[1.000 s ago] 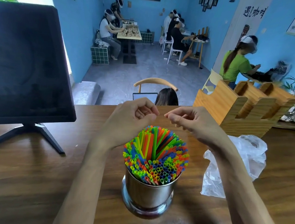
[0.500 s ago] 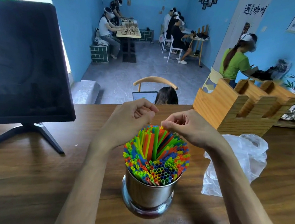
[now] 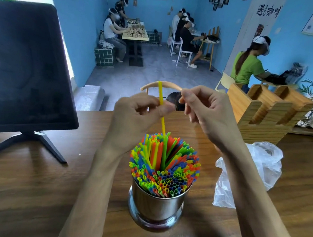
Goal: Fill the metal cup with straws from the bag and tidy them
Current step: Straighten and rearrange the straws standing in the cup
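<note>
A shiny metal cup point(image 3: 156, 206) stands on the wooden table point(image 3: 32, 192), packed with coloured straws point(image 3: 163, 166) that fan out at the top. My left hand point(image 3: 135, 120) pinches a single yellow straw point(image 3: 161, 100) above the bundle; the straw stands nearly upright with its lower end among the others. My right hand point(image 3: 207, 113) hovers just right of it, fingers curled, holding nothing I can see. The clear plastic bag point(image 3: 247, 173) lies crumpled on the table to the right of the cup.
A dark monitor on a stand point(image 3: 23, 69) fills the left side. A wooden holder point(image 3: 266, 111) sits at the back right. Beyond the table edge are a chair back point(image 3: 151, 85) and several seated people.
Both hands have risen from the tops of the straws. My left hand now holds one yellow straw lifted partly out of the bundle. The right hand moved up and slightly right.
</note>
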{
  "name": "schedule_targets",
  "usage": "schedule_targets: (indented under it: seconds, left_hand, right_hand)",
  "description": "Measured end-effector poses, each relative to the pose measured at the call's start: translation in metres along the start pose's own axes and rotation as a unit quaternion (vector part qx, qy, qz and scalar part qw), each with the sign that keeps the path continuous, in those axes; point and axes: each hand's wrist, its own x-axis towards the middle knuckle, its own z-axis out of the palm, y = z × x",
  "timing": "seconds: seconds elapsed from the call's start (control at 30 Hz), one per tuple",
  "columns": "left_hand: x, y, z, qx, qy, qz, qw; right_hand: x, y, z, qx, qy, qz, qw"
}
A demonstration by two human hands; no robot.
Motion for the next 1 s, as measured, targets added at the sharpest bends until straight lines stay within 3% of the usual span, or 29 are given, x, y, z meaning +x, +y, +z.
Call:
schedule_targets:
  seconds: [0.1,0.17,0.33,0.43,0.57,0.67,0.87,1.0]
  left_hand:
    - [-0.005,0.016,-0.007,-0.102,-0.023,0.026,0.994]
    - [-0.011,0.02,-0.007,-0.075,-0.067,0.039,0.994]
    - [-0.018,0.016,-0.01,0.042,-0.181,0.008,0.983]
    - [-0.016,0.013,-0.014,0.102,-0.22,-0.025,0.97]
    - [-0.013,0.007,-0.015,0.092,-0.21,-0.076,0.97]
    - [-0.014,0.003,-0.014,0.094,-0.185,-0.062,0.976]
    - [-0.007,-0.01,-0.007,0.046,-0.032,-0.069,0.996]
    - [-0.003,-0.015,-0.002,0.083,-0.088,-0.067,0.99]
  right_hand:
    - [-0.004,0.008,-0.002,0.015,-0.094,0.099,0.991]
    - [-0.004,0.014,0.0,0.052,-0.132,0.147,0.979]
    - [0.006,0.019,0.005,0.176,-0.075,0.175,0.966]
    - [0.01,0.017,0.006,0.224,-0.027,0.145,0.963]
    - [0.009,0.018,0.011,0.177,0.046,0.022,0.983]
    - [0.003,0.021,0.012,0.12,0.037,-0.06,0.99]
    - [-0.02,0.032,0.017,-0.028,-0.044,-0.108,0.993]
    - [-0.024,0.042,0.014,-0.1,-0.048,-0.094,0.989]
